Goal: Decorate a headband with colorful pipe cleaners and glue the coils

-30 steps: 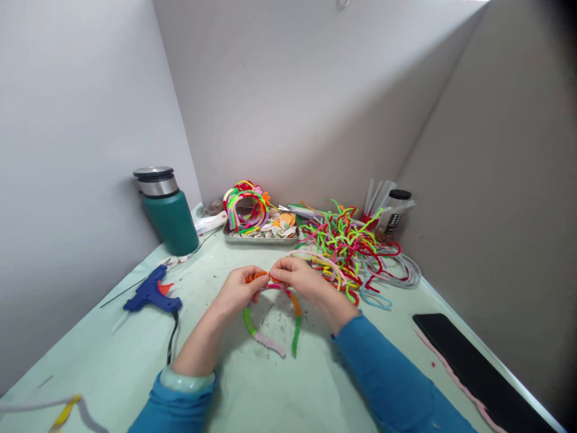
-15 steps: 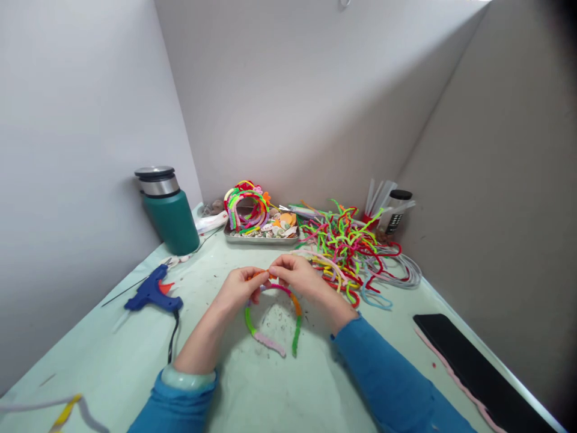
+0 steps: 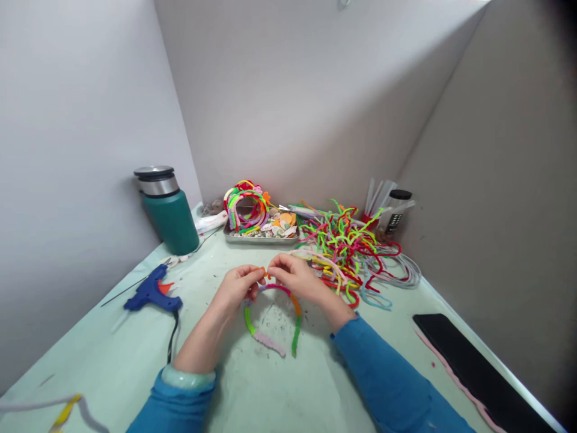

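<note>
Between my fingertips is a small orange pipe cleaner (image 3: 266, 274), bent into a curl. My left hand (image 3: 238, 284) pinches it from the left. My right hand (image 3: 293, 273) closes on it from the other side, though those fingertips partly hide the piece. Just below both hands, a headband wrapped in coloured pipe cleaner (image 3: 297, 308) lies on the table, its open ends toward me. Pink, orange, green and pale pink sections show on it; my left hand covers part of its upper left.
A blue glue gun (image 3: 155, 293) lies left, near a green bottle (image 3: 170, 216). Behind stands a metal tray (image 3: 261, 240) holding finished headbands (image 3: 247, 207) and small cut-outs. A tangled heap of pipe cleaners (image 3: 342, 240) spreads right. A black phone-like slab (image 3: 469, 367) lies at the right edge.
The orange pipe cleaner shows more now, its curl raised between my fingertips. My left hand has shifted slightly left and my fingers have changed their hold. The headband has stayed put.
</note>
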Available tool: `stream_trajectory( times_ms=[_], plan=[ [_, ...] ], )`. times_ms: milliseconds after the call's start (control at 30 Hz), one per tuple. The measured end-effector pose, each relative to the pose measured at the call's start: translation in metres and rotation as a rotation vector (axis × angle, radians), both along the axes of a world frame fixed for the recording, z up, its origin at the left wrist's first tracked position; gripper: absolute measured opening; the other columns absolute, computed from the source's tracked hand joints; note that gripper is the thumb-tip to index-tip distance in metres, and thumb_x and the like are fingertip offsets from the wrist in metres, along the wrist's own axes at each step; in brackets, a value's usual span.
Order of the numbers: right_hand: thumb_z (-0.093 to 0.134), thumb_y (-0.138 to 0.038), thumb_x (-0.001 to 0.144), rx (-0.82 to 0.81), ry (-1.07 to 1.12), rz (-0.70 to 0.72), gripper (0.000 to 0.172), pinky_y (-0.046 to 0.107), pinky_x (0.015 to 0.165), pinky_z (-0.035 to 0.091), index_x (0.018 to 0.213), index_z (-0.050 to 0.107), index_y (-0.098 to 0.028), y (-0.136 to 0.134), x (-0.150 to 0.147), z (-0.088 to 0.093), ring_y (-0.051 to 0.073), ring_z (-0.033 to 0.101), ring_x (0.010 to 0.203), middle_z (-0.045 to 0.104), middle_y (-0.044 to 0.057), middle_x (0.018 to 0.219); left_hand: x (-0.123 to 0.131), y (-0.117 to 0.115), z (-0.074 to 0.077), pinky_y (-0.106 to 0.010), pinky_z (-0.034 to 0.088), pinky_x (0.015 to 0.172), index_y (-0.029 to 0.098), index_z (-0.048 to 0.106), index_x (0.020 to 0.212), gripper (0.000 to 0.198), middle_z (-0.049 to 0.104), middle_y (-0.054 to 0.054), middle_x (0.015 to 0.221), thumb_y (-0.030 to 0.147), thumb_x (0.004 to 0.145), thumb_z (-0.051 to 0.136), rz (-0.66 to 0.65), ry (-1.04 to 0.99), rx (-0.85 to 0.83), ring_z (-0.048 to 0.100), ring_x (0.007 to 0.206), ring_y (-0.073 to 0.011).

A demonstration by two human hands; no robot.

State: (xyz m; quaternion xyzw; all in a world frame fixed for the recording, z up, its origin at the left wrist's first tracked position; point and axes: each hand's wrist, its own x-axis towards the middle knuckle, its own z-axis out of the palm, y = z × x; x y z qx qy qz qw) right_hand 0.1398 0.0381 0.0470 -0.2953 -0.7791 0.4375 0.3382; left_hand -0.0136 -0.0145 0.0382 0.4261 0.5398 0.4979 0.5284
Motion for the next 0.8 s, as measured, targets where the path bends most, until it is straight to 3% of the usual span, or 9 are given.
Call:
stream_trajectory(
  times_ms=[200,367,533,600,667,733,800],
  plan=[
    [0.053,-0.025,0.077,0.014,0.033,0.02,0.01,0.02,0.057,0.035,0.076,0.056,-0.016,0.0,-0.002,-0.003,0.009,0.046,0.062,0.053,-0.003,0.067,0.0,-0.001,-0.001,-0.019,0.03,0.041,0.014,0.053,0.067,0.029,0.046,0.004,0.045,0.041,0.069,0.061,-0.059,0.018,0.001,0.039,0.038,-0.0064],
    [0.057,-0.028,0.073,-0.285,0.093,0.076,0.013,0.02,0.052,0.036,0.071,0.056,-0.014,0.001,0.002,0.004,0.008,0.045,0.053,0.052,-0.003,0.059,0.0,-0.001,-0.001,-0.019,0.028,0.042,0.015,0.052,0.07,0.028,0.044,0.005,0.044,0.042,0.07,0.06,-0.093,0.047,0.075,0.037,0.04,-0.0064],
    [0.057,-0.022,0.067,-0.599,0.028,0.035,0.01,0.021,0.045,0.033,0.061,0.053,-0.014,0.002,0.003,0.006,0.007,0.042,0.042,0.049,-0.004,0.048,0.005,-0.004,0.004,-0.02,0.028,0.044,0.015,0.054,0.07,0.024,0.045,0.005,0.045,0.039,0.072,0.057,-0.061,0.327,0.196,0.037,0.043,-0.0074],
    [0.054,-0.019,0.067,-0.548,-0.053,-0.003,0.01,0.021,0.045,0.032,0.058,0.053,-0.015,0.002,0.001,0.006,0.007,0.041,0.042,0.048,-0.004,0.047,0.006,-0.004,0.004,-0.02,0.029,0.047,0.015,0.057,0.069,0.021,0.05,0.003,0.051,0.036,0.072,0.057,-0.042,0.476,0.274,0.04,0.048,-0.0081],
    [0.053,-0.016,0.067,-0.333,-0.123,-0.078,0.01,0.02,0.046,0.031,0.057,0.054,-0.014,0.001,-0.001,0.005,0.007,0.042,0.045,0.049,-0.003,0.049,0.005,-0.002,0.002,-0.02,0.03,0.048,0.015,0.059,0.067,0.018,0.054,0.002,0.055,0.033,0.071,0.058,0.009,0.567,0.286,0.043,0.051,-0.0089],
    [0.052,-0.015,0.068,-0.128,-0.146,-0.121,0.01,0.019,0.047,0.031,0.06,0.058,-0.014,0.001,-0.002,0.004,0.008,0.044,0.049,0.051,-0.002,0.052,0.003,0.0,-0.003,-0.02,0.03,0.045,0.016,0.058,0.068,0.02,0.05,0.003,0.048,0.035,0.071,0.057,0.038,0.53,0.183,0.042,0.045,-0.0092],
    [0.051,-0.018,0.072,-0.099,-0.13,-0.085,0.012,0.018,0.048,0.033,0.069,0.061,-0.014,0.003,-0.002,0.002,0.008,0.047,0.052,0.054,-0.002,0.056,0.001,0.003,-0.006,-0.021,0.028,0.042,0.016,0.056,0.069,0.024,0.046,0.005,0.042,0.04,0.071,0.057,0.009,0.387,0.083,0.039,0.04,-0.009]
  ],
)
